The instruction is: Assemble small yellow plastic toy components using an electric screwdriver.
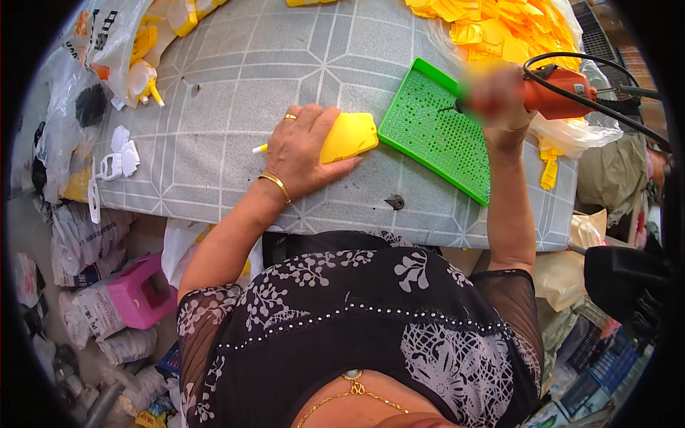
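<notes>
My left hand (pixel 303 146) lies over a yellow plastic casing (pixel 349 135) on the table, its fingers and thumb curled round it. A thin white-tipped stub of the same yellow pokes out on the far side of the hand. My right hand (pixel 508 132), partly blurred, grips an orange-red electric drill (pixel 562 95) above the right end of a green perforated tray (pixel 428 132). The drill's dark bit end points left over the tray. The tray lies just right of the yellow casing. The fingers round the drill are smeared.
A heap of yellow plastic parts (pixel 499 28) lies in a clear bag at the far right. A plastic bag (pixel 107 36) with yellow pieces stands far left, near white plastic parts (pixel 121 157). A black cable (pixel 614 110) trails off right. A pink box (pixel 139 292) sits below the table's left edge.
</notes>
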`<state>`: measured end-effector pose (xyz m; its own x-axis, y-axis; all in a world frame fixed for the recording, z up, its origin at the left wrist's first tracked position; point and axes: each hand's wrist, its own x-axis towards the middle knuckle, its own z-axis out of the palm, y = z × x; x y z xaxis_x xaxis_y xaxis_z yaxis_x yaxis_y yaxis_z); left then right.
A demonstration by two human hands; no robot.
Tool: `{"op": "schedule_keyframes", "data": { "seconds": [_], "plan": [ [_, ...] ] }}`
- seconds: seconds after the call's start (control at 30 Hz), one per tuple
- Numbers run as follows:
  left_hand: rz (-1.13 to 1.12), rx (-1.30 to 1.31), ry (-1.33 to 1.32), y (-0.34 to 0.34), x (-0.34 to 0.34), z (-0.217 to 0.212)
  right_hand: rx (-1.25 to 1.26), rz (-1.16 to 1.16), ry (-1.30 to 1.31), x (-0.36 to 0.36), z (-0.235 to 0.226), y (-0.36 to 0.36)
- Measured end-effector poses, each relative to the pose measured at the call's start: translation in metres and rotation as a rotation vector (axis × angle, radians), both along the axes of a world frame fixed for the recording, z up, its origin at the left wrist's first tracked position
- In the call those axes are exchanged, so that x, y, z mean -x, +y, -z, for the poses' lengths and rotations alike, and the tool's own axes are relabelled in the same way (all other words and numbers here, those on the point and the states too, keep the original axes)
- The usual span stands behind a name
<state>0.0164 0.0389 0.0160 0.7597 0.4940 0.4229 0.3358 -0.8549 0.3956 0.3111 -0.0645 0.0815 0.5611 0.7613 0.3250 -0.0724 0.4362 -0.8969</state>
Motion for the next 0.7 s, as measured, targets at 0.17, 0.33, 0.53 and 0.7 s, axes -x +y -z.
{"op": "schedule_keyframes", "data": {
  "seconds": [0.17, 0.33, 0.53, 0.7],
  "plan": [
    [-0.003, -0.005, -0.004, 0.000, 0.000, 0.001, 0.008, 0.012, -0.009, 0.000, 0.004, 0.003],
    [0.006, -0.034, -0.034, 0.000, -0.001, 0.000, 0.006, 0.006, -0.016, -0.001, 0.007, 0.004],
    [-0.008, 0.012, -0.024, 0.001, 0.001, 0.003, 0.011, -0.037, -0.053, 0.006, 0.005, 0.004],
    [-0.002, 0.000, -0.054, 0.003, -0.001, 0.006, -0.075, -0.083, -0.016, 0.004, 0.012, 0.001]
  ]
}}
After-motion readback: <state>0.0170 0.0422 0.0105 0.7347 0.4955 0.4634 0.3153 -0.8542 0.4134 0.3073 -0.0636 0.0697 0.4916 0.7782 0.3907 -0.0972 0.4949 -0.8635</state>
